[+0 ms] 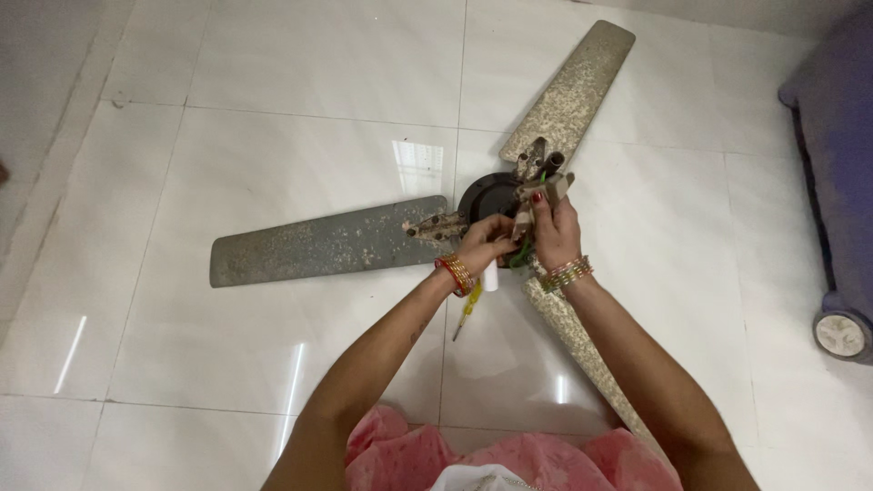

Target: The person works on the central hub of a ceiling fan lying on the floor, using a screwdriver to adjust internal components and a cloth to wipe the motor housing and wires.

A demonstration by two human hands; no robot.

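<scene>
An old ceiling fan lies on the white tiled floor, its dark round motor hub (pixel 486 194) in the middle and three worn, speckled blades spreading out: one to the left (pixel 318 245), one to the upper right (pixel 573 86), one toward me (pixel 582 345). My left hand (pixel 484 244) is closed over the fan's stem beside the hub, with a short white tube (pixel 491 275) just under it. My right hand (pixel 555 232) grips the beige stem piece (pixel 544 186) with green wire showing near it. A yellow-handled screwdriver (pixel 466 314) lies on the floor under my left wrist.
A dark blue piece of furniture (pixel 841 155) with a small wheel (pixel 841 335) stands at the right edge. Pink clothing (pixel 509 459) fills the bottom of the view. Glossy tiles surround the fan on all sides.
</scene>
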